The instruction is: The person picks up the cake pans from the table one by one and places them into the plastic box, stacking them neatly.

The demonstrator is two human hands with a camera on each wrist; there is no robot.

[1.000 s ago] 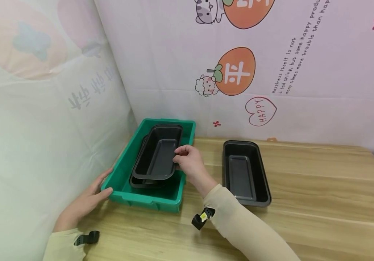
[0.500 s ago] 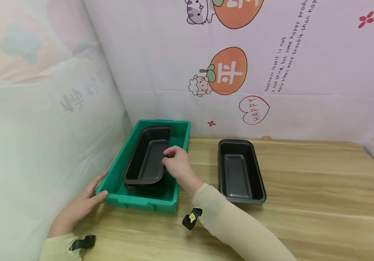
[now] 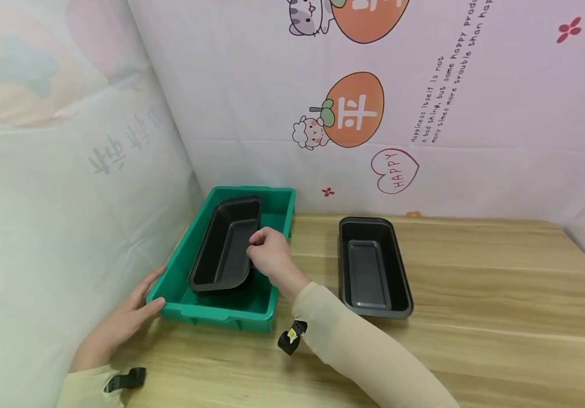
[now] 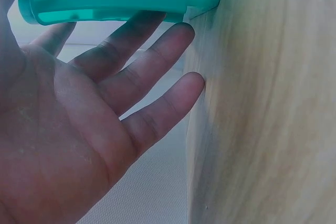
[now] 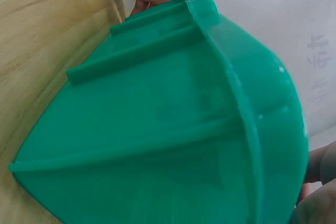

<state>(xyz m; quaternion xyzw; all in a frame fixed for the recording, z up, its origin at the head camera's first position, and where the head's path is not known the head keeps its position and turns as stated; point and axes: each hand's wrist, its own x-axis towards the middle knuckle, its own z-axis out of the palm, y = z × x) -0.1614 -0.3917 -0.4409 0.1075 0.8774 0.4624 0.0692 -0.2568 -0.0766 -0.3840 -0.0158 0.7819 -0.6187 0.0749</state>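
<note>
A dark loaf pan (image 3: pixel 226 249) lies in the green plastic tray (image 3: pixel 211 311), over another dark pan that it almost fully hides. My right hand (image 3: pixel 276 258) pinches this upper pan's right rim between thumb and fingers. In the right wrist view the tray's outer wall (image 5: pixel 152 108) covers the pans, and only part of my right hand shows at the right edge. My left hand (image 3: pixel 124 323) rests against the tray's near left corner, thumb by the front rim. Its fingers (image 4: pixel 152 72) reach out fairly straight under the rim in the left wrist view.
Another dark loaf pan (image 3: pixel 374 266) stands on the wooden table (image 3: pixel 476 317), right of the tray. Printed cloth walls (image 3: pixel 251 102) rise behind and at the left, close to the tray's left side. A black strap camera (image 3: pixel 292 337) hangs from the right wrist.
My right hand has moved the upper pan left and down, so it now covers the pan beneath. My left hand stays at the tray's corner. The head view has shifted slightly.
</note>
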